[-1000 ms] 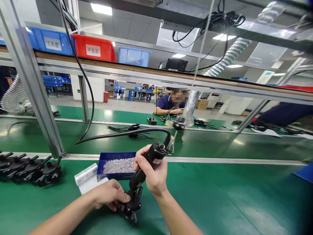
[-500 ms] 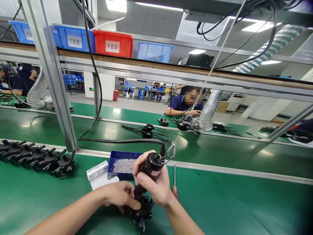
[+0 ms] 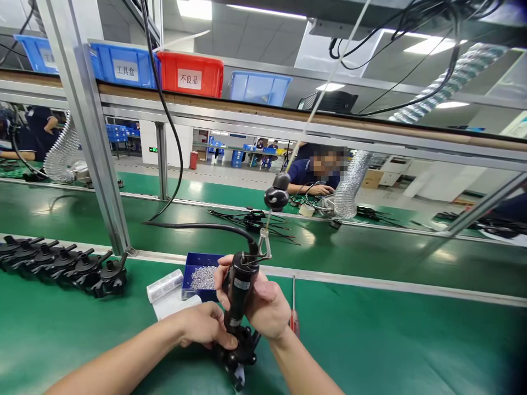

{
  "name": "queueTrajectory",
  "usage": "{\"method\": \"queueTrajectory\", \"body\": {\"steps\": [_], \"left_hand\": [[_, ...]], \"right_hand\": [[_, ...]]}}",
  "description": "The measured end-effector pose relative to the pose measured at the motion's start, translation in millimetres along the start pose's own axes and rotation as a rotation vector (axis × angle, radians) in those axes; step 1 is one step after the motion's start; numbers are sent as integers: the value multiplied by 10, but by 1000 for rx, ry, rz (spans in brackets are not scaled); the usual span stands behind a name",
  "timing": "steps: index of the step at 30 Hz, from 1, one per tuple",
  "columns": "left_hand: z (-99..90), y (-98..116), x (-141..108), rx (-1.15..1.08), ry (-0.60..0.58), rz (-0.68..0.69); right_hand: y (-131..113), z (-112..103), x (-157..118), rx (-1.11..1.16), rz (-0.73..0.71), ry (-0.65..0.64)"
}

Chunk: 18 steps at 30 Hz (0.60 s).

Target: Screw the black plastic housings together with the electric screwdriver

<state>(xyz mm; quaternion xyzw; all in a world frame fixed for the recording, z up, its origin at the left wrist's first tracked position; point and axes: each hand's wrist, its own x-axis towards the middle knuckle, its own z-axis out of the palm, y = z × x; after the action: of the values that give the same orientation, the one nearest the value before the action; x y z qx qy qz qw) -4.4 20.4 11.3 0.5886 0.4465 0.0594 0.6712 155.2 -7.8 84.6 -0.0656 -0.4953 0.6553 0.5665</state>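
Observation:
My right hand (image 3: 263, 307) is wrapped round a black electric screwdriver (image 3: 240, 291), which stands nearly upright. A cable and a hanging cord join its top end. Below it, my left hand (image 3: 208, 326) grips a black plastic part (image 3: 242, 351) with knobs and a short arm, thumb on top. The screwdriver's lower end is down at that part; its tip is hidden. Just behind my hands sits a blue tray (image 3: 190, 263) of small silver screws (image 3: 203, 277).
A row of similar black assemblies (image 3: 66, 263) lies at the left. A roll of white labels (image 3: 164, 285) is beside the tray, and a red-handled screwdriver (image 3: 294, 318) lies to the right. A metal post (image 3: 82, 126) rises at left. Across the bench a co-worker (image 3: 313, 175) sits.
The top of the electric screwdriver has swung left and is more upright. My right hand has shifted its fingers on it. The left hand and the black part have barely moved.

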Motion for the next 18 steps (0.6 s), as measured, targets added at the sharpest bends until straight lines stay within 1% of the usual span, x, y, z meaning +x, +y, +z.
{"method": "queueTrajectory", "body": {"steps": [4, 9, 12, 15, 18], "left_hand": [[-4, 13, -16, 10, -9, 3], [-21, 10, -18, 20, -38, 40], [-36, -9, 1, 25, -31, 23], [-36, -29, 14, 32, -18, 9], [-6, -45, 14, 42, -11, 32]], "right_hand": [[79, 18, 38, -14, -80, 80], [102, 41, 43, -263, -185, 144], [77, 67, 31, -366, -178, 167], [48, 101, 29, -380, -168, 161], [13, 118, 32, -366, -175, 152]]}}
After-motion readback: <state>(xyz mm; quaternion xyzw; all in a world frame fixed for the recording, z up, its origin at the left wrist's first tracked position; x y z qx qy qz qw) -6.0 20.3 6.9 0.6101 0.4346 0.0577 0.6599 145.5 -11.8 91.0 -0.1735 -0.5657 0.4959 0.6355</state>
